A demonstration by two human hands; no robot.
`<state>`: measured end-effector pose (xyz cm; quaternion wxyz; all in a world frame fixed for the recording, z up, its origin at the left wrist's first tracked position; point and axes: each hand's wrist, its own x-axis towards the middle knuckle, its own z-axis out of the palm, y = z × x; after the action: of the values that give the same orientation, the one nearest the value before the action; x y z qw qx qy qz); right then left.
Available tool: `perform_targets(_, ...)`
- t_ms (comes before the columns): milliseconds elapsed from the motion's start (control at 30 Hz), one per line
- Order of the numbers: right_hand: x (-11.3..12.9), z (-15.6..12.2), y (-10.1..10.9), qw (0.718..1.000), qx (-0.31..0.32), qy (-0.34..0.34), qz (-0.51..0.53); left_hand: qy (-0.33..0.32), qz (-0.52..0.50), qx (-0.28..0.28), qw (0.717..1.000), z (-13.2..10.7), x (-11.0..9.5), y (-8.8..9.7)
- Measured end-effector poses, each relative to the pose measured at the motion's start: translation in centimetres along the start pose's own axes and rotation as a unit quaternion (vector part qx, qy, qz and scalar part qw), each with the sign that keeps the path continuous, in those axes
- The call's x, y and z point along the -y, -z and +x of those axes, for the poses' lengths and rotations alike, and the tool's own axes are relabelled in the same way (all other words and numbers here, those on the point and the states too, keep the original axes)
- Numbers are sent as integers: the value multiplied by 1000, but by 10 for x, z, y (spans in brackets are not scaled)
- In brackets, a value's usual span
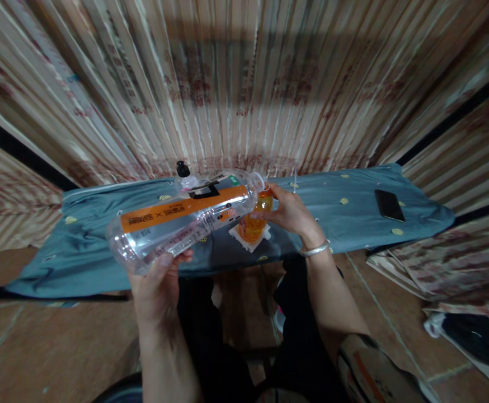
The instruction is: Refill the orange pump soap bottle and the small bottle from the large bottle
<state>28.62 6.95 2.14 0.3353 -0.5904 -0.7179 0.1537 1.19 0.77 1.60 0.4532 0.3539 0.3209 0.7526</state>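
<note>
My left hand (pixel 160 280) grips the base end of a big clear plastic bottle (pixel 186 208) with an orange and silver label. The bottle is tipped nearly onto its side, its uncapped mouth pointing right. Just below that mouth is a small clear container of orange liquid (pixel 253 228), and my right hand (pixel 290 210), with a bangle at the wrist, is closed around its right side. A white tissue (pixel 249 246) lies under the container. The big bottle's mouth overlaps the container's top, so I cannot tell whether they touch or whether liquid is flowing.
A narrow bench with a teal cloth (pixel 97 229) runs across in front of me. Behind the big bottle stands a black-topped pump bottle (pixel 183 169), partly hidden. A black phone (pixel 389 205) lies at the right. Striped curtains (pixel 236 84) hang at the back and sides.
</note>
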Motion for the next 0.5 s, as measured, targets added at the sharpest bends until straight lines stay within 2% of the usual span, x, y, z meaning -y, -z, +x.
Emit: perform_targets(500,-1,0,0,1000,-1,6,1,-3,10,2,1000,-1,0,0)
